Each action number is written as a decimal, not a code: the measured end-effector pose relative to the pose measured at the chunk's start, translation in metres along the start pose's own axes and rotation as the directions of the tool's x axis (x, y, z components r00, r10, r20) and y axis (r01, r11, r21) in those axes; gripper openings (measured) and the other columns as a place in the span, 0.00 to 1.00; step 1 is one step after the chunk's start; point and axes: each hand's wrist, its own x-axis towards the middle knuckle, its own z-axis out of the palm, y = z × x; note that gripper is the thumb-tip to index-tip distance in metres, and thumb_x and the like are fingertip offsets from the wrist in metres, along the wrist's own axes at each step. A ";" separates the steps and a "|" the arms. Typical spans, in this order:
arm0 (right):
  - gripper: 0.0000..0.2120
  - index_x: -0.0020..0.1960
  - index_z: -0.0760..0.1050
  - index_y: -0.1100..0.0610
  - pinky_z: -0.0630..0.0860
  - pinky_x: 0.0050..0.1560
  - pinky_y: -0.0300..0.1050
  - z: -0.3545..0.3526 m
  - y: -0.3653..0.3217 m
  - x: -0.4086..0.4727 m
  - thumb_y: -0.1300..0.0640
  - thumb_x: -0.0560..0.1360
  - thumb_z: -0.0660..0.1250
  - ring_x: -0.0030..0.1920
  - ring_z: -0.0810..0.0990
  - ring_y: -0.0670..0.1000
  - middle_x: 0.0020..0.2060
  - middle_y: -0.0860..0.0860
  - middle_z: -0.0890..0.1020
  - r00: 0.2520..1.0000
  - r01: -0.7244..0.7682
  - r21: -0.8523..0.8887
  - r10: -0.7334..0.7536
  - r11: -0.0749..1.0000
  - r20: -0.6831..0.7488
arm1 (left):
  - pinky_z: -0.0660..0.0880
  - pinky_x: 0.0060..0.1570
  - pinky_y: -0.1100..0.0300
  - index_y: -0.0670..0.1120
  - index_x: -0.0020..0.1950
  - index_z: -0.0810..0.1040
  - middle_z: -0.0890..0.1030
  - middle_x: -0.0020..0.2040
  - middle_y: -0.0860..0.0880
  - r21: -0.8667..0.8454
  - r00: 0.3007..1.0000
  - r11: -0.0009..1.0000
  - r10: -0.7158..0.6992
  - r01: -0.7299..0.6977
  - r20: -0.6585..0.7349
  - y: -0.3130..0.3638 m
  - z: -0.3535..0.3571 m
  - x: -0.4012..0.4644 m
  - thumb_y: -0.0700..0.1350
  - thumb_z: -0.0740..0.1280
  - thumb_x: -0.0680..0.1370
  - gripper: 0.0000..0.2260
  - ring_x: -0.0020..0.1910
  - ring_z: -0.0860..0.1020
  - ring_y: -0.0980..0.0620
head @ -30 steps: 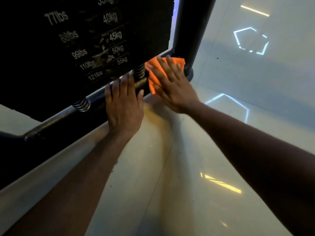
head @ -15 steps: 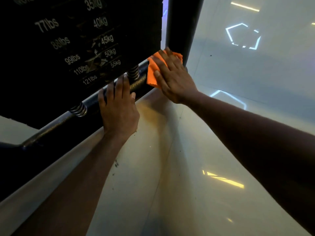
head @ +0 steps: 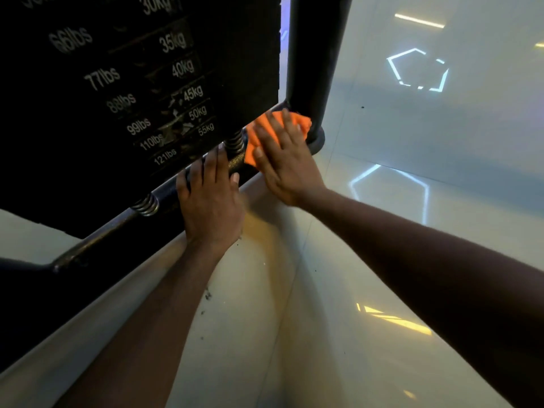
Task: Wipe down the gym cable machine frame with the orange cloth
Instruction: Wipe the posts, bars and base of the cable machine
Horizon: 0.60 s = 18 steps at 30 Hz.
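Glossy pale gym floor (head: 368, 334) with hexagon light reflections, seen from low beside the cable machine. Landmark: the black upright post (head: 315, 54) of the frame. Just left of the post's foot, orange cloth (head: 256, 131) pressed flat onto the low crossbar (head: 235, 160) by the right hand (head: 282, 160), fingers (head: 287, 128) straight and spread over the fabric. Crossbar's long axis running from the post down and to the left. Further left along it, left hand (head: 210, 201) resting on the bar, fingers straight, holding nothing. Weight stack (head: 141, 98) above, left of the post. Probably a wipe along the bar next, the right hand nearer the post. No containers in sight.
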 end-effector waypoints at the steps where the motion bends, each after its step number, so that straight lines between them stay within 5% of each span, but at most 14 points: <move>1: 0.30 0.89 0.51 0.48 0.40 0.86 0.62 0.004 -0.002 -0.005 0.40 0.90 0.51 0.88 0.40 0.57 0.89 0.52 0.50 0.999 0.048 -0.021 -0.047 0.999 0.020 | 0.57 0.81 0.40 0.45 0.87 0.56 0.65 0.85 0.46 -0.002 1.000 1.000 -0.001 0.001 -0.001 0.000 -0.001 0.000 0.52 0.53 0.89 0.27 0.83 0.63 0.43; 4: 0.31 0.89 0.49 0.46 0.39 0.86 0.60 -0.010 0.027 0.003 0.39 0.90 0.51 0.87 0.38 0.53 0.89 0.51 0.49 0.978 0.202 -0.097 -0.194 0.975 0.080 | 0.56 0.81 0.40 0.45 0.87 0.55 0.64 0.85 0.46 0.004 1.000 1.000 -0.003 0.003 0.010 0.002 -0.001 0.001 0.53 0.53 0.89 0.27 0.83 0.62 0.43; 10: 0.30 0.89 0.50 0.47 0.45 0.87 0.64 -0.014 0.026 0.012 0.40 0.90 0.50 0.88 0.42 0.55 0.89 0.52 0.49 1.000 0.023 -0.036 -0.023 0.999 0.012 | 0.55 0.82 0.39 0.46 0.88 0.54 0.62 0.85 0.46 0.004 1.000 1.000 -0.005 0.005 0.027 -0.001 0.001 0.002 0.54 0.54 0.89 0.28 0.84 0.60 0.43; 18: 0.32 0.89 0.46 0.45 0.41 0.86 0.61 -0.020 0.044 0.009 0.37 0.90 0.49 0.88 0.39 0.54 0.89 0.49 0.46 0.974 0.195 -0.062 -0.186 0.979 0.130 | 0.56 0.82 0.38 0.45 0.87 0.55 0.63 0.85 0.46 -0.008 1.000 1.000 -0.017 0.017 0.006 0.003 -0.002 0.000 0.52 0.55 0.89 0.28 0.84 0.60 0.43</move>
